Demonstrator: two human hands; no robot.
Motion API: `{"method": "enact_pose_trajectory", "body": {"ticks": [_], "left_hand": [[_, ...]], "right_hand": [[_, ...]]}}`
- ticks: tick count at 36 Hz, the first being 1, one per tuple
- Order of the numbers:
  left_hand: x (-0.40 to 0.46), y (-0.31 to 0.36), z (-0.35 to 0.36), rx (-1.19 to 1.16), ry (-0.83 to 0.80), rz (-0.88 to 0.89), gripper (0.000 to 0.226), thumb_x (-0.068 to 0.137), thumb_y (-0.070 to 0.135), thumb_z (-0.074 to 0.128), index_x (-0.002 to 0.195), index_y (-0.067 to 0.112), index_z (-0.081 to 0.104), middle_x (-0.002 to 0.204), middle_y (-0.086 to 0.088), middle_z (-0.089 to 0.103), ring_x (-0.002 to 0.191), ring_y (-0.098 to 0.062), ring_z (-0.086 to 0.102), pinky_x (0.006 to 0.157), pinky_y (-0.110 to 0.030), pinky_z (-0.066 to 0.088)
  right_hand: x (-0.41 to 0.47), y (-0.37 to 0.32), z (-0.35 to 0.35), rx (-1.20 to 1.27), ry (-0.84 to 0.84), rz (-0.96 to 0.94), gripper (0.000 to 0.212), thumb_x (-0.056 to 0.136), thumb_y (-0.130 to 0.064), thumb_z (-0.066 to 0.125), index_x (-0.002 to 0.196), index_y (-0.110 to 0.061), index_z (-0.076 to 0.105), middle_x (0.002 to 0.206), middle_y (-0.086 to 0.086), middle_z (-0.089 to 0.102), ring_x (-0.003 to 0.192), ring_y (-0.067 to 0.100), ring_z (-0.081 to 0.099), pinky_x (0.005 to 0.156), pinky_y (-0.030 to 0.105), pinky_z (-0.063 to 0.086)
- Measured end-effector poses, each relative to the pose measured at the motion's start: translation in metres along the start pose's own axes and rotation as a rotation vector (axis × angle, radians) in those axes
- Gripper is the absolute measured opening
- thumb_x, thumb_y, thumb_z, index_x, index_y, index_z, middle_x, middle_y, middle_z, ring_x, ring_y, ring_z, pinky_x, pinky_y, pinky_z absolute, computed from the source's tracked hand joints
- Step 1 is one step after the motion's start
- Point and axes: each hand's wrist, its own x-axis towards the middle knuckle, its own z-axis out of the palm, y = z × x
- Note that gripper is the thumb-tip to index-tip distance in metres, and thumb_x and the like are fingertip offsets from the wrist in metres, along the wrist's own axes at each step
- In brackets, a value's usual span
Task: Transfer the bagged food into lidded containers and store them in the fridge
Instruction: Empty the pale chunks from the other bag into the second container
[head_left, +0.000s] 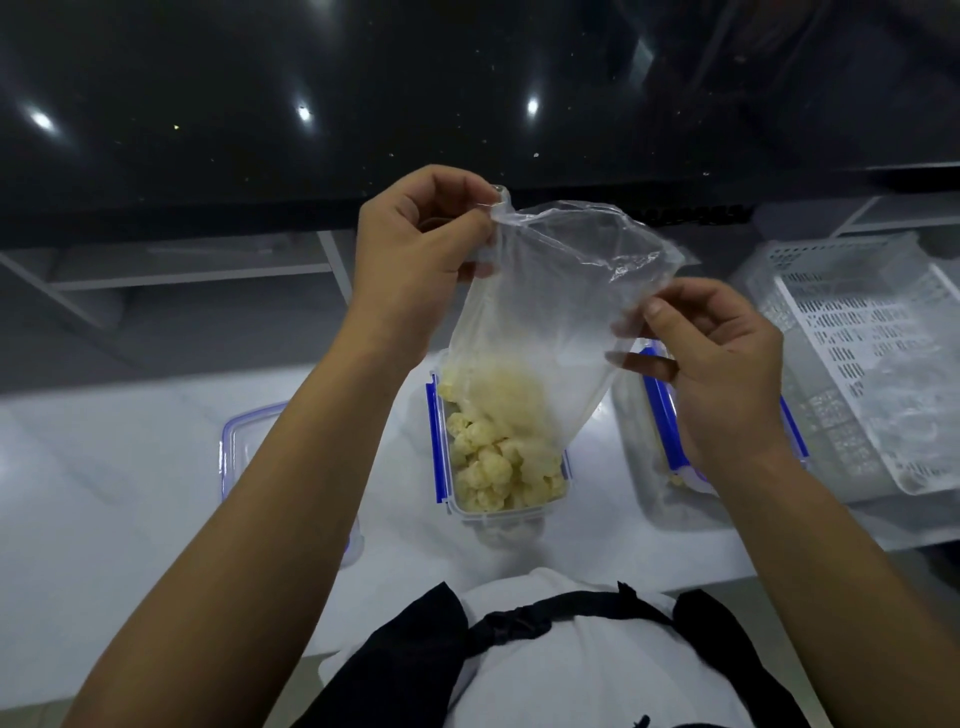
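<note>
A clear plastic bag (550, 301) hangs upside down over an open container (498, 512) with blue clips on the white counter. Pale cauliflower florets (491, 462) fill the container, and a few still sit in the bag's lower end. My left hand (415, 249) pinches the bag's upper corner. My right hand (717, 374) pinches the bag's right edge lower down. A blue-rimmed lid (244, 436) lies to the left, partly hidden by my left forearm.
A second blue-clipped container (660, 415) sits to the right, mostly behind my right hand. A white perforated basket (857, 353) stands at the far right. A glossy black surface (363, 104) rises behind the counter. The counter's front edge runs near my body.
</note>
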Motion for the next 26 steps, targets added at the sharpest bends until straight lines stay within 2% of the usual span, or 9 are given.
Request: {"method": "enact_pose_trajectory", "body": {"ticks": [4,8,11,14,17,26], "left_hand": [[0.002,0.001,-0.004,0.011,0.011,0.024,0.019,0.088,0.001,0.067,0.086,0.02,0.072,0.078,0.005,0.071,0.076,-0.012,0.069,0.066,-0.029,0.057],[0.003,-0.006,-0.002,0.049,0.019,-0.042,0.02,0.089,-0.002,0.065,0.086,0.017,0.071,0.078,0.005,0.072,0.074,-0.011,0.067,0.067,-0.028,0.056],[-0.001,-0.005,-0.005,0.017,0.056,-0.029,0.021,0.088,-0.001,0.066,0.085,0.02,0.072,0.082,0.002,0.073,0.077,-0.013,0.068,0.068,-0.028,0.056],[-0.004,0.0,-0.008,0.019,0.008,0.007,0.019,0.087,0.002,0.067,0.086,0.02,0.072,0.084,0.002,0.074,0.079,-0.014,0.07,0.068,-0.028,0.057],[-0.005,0.002,-0.006,0.044,-0.018,-0.028,0.017,0.089,-0.001,0.066,0.088,0.015,0.071,0.083,0.001,0.073,0.078,-0.013,0.069,0.068,-0.029,0.057],[-0.016,0.009,-0.005,-0.007,0.019,0.011,0.017,0.09,0.0,0.065,0.092,0.015,0.07,0.097,-0.01,0.074,0.086,-0.02,0.07,0.073,-0.032,0.06]], "right_hand": [[0.003,0.0,-0.003,-0.041,-0.037,-0.057,0.013,0.097,0.0,0.058,0.095,-0.009,0.067,0.084,0.008,0.072,0.083,0.027,0.072,0.066,0.034,0.061],[0.002,0.009,0.002,-0.193,-0.078,-0.064,0.012,0.094,0.004,0.061,0.093,-0.006,0.069,0.087,0.011,0.072,0.084,0.024,0.071,0.072,0.038,0.062],[0.005,0.004,0.0,-0.154,-0.03,-0.109,0.011,0.093,0.001,0.063,0.096,-0.007,0.071,0.087,0.011,0.073,0.084,0.028,0.072,0.072,0.034,0.062],[0.009,-0.001,-0.003,-0.145,-0.01,-0.138,0.011,0.093,-0.001,0.064,0.101,-0.002,0.071,0.091,0.018,0.073,0.086,0.035,0.072,0.073,0.04,0.062],[0.008,0.001,-0.003,-0.184,-0.012,-0.115,0.012,0.094,0.0,0.062,0.104,0.003,0.069,0.092,0.022,0.071,0.086,0.037,0.07,0.074,0.044,0.063],[-0.004,-0.005,-0.005,-0.137,0.023,-0.158,0.01,0.093,-0.005,0.065,0.101,-0.003,0.071,0.091,0.018,0.073,0.085,0.034,0.072,0.071,0.034,0.061]]}}
